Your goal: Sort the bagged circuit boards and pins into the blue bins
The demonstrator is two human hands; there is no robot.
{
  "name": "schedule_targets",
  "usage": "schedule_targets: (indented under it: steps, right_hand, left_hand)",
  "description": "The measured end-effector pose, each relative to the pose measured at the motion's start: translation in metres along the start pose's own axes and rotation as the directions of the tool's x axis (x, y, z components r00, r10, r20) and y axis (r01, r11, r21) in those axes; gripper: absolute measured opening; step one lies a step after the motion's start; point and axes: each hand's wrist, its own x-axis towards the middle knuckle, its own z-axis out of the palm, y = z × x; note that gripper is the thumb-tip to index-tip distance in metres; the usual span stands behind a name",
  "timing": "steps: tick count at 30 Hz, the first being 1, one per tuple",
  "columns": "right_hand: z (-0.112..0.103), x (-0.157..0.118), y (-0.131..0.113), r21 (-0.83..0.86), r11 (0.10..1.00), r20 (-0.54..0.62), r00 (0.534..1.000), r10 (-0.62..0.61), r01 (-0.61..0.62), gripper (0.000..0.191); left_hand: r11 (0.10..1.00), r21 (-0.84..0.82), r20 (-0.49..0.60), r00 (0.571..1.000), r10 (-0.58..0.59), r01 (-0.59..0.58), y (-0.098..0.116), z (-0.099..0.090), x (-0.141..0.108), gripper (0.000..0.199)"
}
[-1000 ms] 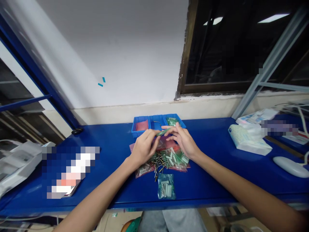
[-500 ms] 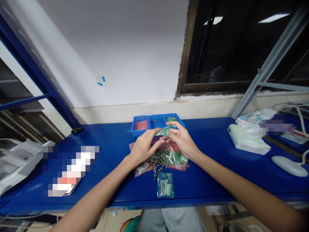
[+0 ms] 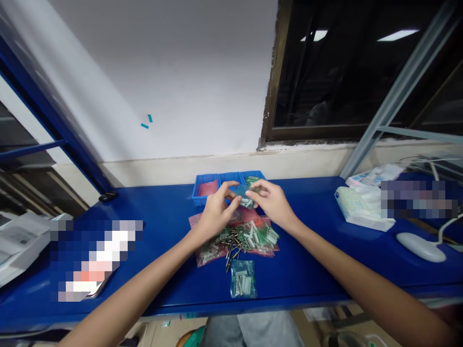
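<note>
A small clear green-tinted plastic bag [image 3: 247, 198] with pale parts inside is pinched between my two hands. My left hand [image 3: 216, 212] grips its left side with thumb and fingertips, and my right hand [image 3: 272, 203] holds its right edge. Below them lie pink plastic bags [image 3: 206, 258], white and green parts [image 3: 255, 237] and loose thin metal pins [image 3: 233, 248]. Nearer the table edge, a filled bag [image 3: 243, 279] rests flat, showing white pieces and metal pins. Behind my hands stand joined blue bins [image 3: 198, 200], partly covered by my fingers.
On the blue table [image 3: 162, 270], a phone-like object [image 3: 94, 290], mostly pixelated, lies at left beside a white box [image 3: 21, 250]. A tissue pack [image 3: 361, 207] and a white mouse-shaped device [image 3: 421, 246] with a cable are at right. Metal uprights [image 3: 398, 91] flank the table.
The bag between my hands has turned so its pale contents face me more, and my left fingers have lifted and curled around its upper edge. The view has shifted slightly.
</note>
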Motion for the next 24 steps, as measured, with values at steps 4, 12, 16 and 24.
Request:
schedule_targets:
  steps: [4, 12, 16, 24]
  right_hand:
    - [-0.029, 0.035, 0.006, 0.048, 0.998, -0.131, 0.991, -0.041, 0.047, 0.031]
    - [-0.058, 0.081, 0.057, -0.499, 0.867, -0.149, 0.985, -0.09, 0.004, 0.017]
    - [-0.052, 0.075, 0.067, -0.624, 0.779, -0.058, 0.992, -0.111, 0.051, 0.007]
    - [-0.041, 0.034, 0.036, -0.722, 0.643, 0.006, 0.931, -0.364, 0.256, 0.018]
  left_hand:
    - [1.0, 0.015, 0.006, 1.0, -0.022, 0.022, -0.003, 0.014, 0.04, 0.021]
    - [0.871, 0.439, 0.062, 0.96, -0.275, 0.221, -0.024, 0.054, 0.096, 0.018]
    - [0.838, 0.516, 0.084, 0.964, -0.253, 0.175, -0.027, 0.05, 0.087, 0.015]
    - [0.924, 0.382, 0.062, 0.998, -0.02, -0.006, -0.019, -0.016, 0.047, 0.015]
